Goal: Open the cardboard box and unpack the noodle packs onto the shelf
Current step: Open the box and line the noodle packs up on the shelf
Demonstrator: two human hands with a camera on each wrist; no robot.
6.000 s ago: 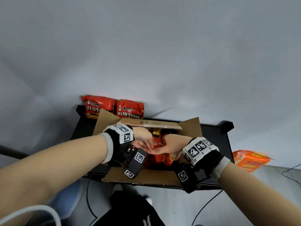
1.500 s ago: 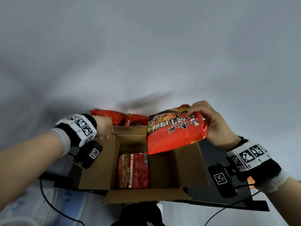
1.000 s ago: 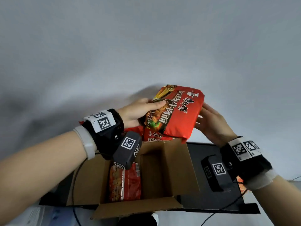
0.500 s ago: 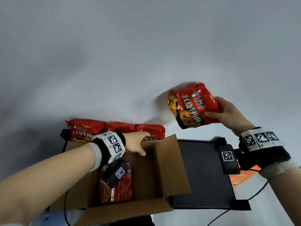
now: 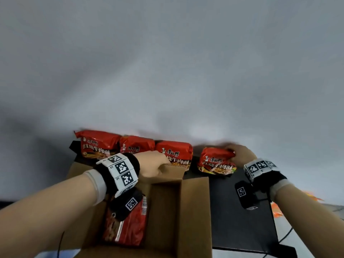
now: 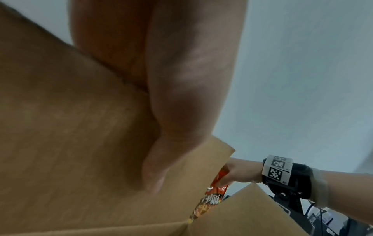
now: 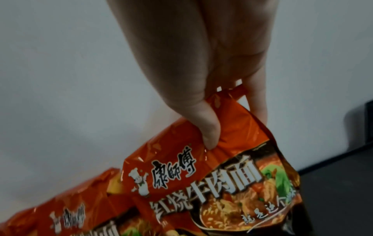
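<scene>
We pinch red foil noodle pack (image 5: 216, 161) with right hand (image 5: 240, 154), standing on black shelf (image 5: 240, 220), upright against wall. Left hand (image 5: 152, 162) grips open brown cardboard box (image 5: 167, 211) flap; remaining pack at 6 o'clock, left hand nearer.

Plain indoor room, kind unclear: bare grey wall (image 5: 167, 71), black shelf (image 5: 240, 220), cables (image 5: 284, 237) below.

The left hand (image 5: 151, 165) hides its fingers behind the cardboard box (image 5: 193, 211) flap.
</scene>
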